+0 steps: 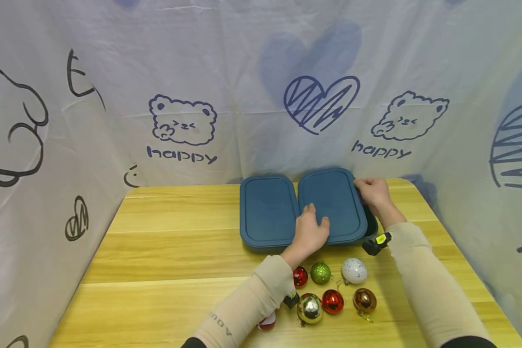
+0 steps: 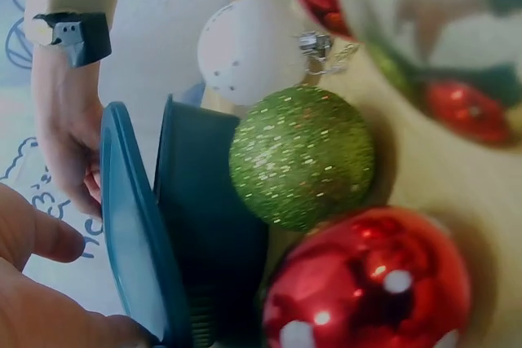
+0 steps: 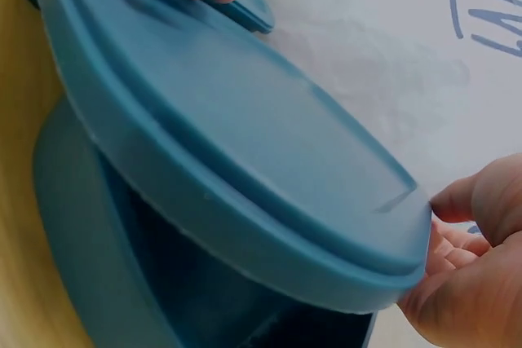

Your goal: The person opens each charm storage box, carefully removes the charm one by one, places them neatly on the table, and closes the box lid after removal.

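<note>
The right hand point(image 1: 374, 193) grips and tilts up the right blue plastic lid point(image 1: 332, 205); the left hand point(image 1: 309, 233) rests flat on it. The box beneath is barely uncovered. The shiny round baubles point(image 1: 332, 300) lie untouched near the tabletop's point(image 1: 165, 251) front edge.

red-and-white bauble point(image 1: 267, 323) half hidden under sleeve, box point(image 3: 122, 266) interior dark, silver bauble point(image 2: 424, 30) blurred, cut off

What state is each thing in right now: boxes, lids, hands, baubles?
Right box: partly open, lid raised off it.
Right lid: tilted, lifted at its right edge.
Left box: closed, lid flat.
Left hand: resting flat on the right lid.
Right hand: gripping the right lid's edge.
Baubles: loose on the table, untouched.
</note>
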`<state>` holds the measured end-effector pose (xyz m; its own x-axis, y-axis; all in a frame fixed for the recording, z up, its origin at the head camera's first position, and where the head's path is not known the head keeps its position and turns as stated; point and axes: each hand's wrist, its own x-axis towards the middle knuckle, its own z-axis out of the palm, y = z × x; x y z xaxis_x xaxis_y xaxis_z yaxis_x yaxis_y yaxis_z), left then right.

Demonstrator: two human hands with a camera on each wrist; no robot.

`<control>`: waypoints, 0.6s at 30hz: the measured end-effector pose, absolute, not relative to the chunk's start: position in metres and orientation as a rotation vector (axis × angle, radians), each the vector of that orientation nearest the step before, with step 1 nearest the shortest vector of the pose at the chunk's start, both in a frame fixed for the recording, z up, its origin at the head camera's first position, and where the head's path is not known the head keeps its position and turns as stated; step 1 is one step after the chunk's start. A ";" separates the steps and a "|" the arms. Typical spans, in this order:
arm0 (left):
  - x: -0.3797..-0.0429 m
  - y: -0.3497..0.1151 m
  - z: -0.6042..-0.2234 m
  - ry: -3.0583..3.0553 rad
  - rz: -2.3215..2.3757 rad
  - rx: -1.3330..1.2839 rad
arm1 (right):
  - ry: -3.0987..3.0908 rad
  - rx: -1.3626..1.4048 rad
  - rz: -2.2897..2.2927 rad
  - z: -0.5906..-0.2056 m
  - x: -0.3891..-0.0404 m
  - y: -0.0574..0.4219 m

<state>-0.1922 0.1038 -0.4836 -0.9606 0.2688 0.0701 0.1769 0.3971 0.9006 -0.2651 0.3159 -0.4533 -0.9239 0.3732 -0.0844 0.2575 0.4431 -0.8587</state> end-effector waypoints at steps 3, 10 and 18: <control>-0.192 0.104 -0.488 2.552 1.651 0.407 | -2.579 -0.573 1.500 -0.458 -0.266 0.317; -0.193 0.096 -0.494 2.565 1.734 0.414 | -2.621 -0.601 1.450 -0.467 -0.267 0.320; -0.196 0.086 -0.496 2.595 1.789 0.426 | -2.637 -0.634 1.464 -0.477 -0.271 0.322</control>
